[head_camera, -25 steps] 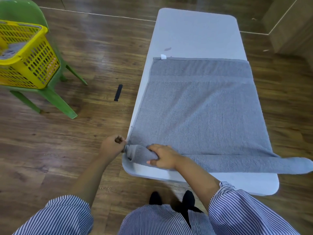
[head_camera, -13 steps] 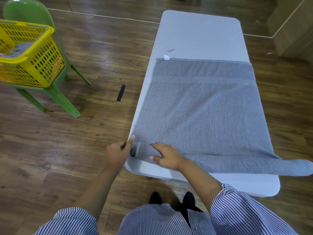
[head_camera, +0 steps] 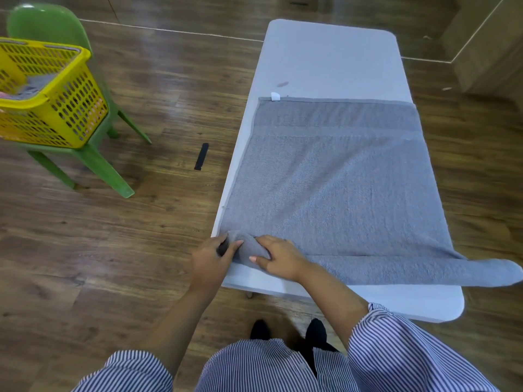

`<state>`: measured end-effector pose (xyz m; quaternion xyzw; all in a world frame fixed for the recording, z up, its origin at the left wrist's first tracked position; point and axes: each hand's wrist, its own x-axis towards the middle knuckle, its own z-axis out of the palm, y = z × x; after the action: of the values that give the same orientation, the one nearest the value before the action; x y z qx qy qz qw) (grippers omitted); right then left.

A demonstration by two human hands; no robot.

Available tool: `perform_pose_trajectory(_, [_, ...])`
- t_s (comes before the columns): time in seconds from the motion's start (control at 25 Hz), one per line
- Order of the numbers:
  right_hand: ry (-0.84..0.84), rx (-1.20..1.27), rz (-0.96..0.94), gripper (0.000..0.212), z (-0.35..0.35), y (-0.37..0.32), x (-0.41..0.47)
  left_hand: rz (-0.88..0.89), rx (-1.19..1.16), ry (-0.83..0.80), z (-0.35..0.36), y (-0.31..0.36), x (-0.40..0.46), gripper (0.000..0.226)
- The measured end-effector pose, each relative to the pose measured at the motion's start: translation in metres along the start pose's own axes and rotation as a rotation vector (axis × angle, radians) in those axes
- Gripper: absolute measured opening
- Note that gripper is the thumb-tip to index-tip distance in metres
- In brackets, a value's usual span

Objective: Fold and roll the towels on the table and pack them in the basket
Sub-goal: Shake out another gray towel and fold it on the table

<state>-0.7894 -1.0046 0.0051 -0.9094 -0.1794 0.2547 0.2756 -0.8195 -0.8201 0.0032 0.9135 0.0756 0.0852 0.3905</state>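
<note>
Both grips pinch the rolled near-left end of the grey towel [head_camera: 334, 188] on the white surface [head_camera: 334, 60], left hand [head_camera: 210, 257] beside right hand [head_camera: 278, 257].

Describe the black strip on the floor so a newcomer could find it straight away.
Start at the white table with the grey towel spread on it, then look at the wooden floor left of it, toward the green chair. The black strip lies there alone, small, flat and dark against the brown boards.
</note>
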Motion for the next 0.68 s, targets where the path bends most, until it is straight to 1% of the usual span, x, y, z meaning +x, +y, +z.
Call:
perform_pose_trajectory(0.16, [-0.005, 0.055, -0.008, 0.041, 0.000, 0.003, -0.006, -0.144, -0.099, -0.069, 0.005, 0.002, -0.004, 0.046])
perform_pose_trajectory(0.24, [-0.007, 0.062, -0.010, 0.038, 0.001, 0.005, -0.008, -0.147, -0.123, -0.063, 0.009, 0.003, -0.005, 0.039])
perform_pose_trajectory(0.4, [-0.013, 0.030, -0.032, 0.041, 0.002, 0.006, -0.010, -0.113, -0.072, -0.055, 0.014, 0.012, -0.006, 0.010])
perform_pose_trajectory(0.56, [-0.013, -0.028, -0.023, 0.055, 0.000, 0.006, -0.013, -0.220, -0.042, -0.055, 0.013, 0.010, -0.009, 0.015])
perform_pose_trajectory(0.68, [-0.009, -0.124, -0.037, 0.058, 0.000, 0.004, -0.014, -0.252, -0.025, -0.065, 0.012, 0.005, -0.019, 0.018])
